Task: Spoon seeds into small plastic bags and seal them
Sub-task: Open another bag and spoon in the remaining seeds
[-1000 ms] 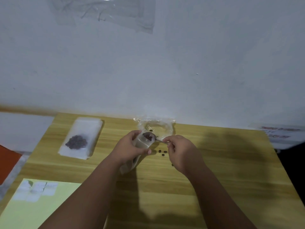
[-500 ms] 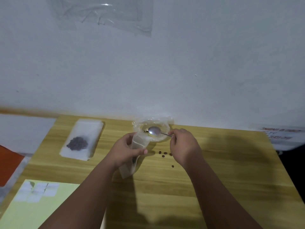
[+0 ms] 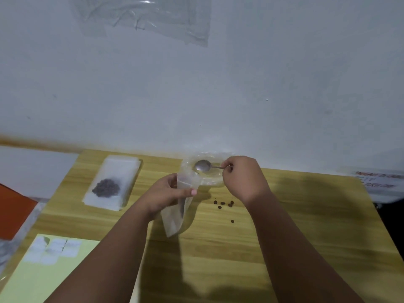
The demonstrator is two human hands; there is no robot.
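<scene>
At far left an orange flat sheet (image 3: 13, 213) lies beside the light wooden table (image 3: 284, 226). A pale yellow paper sheet (image 3: 32, 285) carrying small white labels (image 3: 52, 248) occupies the table's near-left corner. Behind it lies a white rectangular plastic bag (image 3: 111, 182) holding a cluster of dark seeds.

The left hand (image 3: 166, 193) grips the small clear plastic bag (image 3: 177, 217) near its mouth, with fingers and thumb curled round it. This bag is tilted, mouth up. The silver metal spoon (image 3: 203, 166) has its bowl over the large crumpled clear plastic bag (image 3: 213, 180) at the table's far edge, just behind the small bag. The right hand (image 3: 242, 178) pinches the spoon handle between curled fingers. Several loose dark seeds (image 3: 223, 203) lie on the table between the hands. A white paper with red print (image 3: 371, 178) sits at far right.
</scene>
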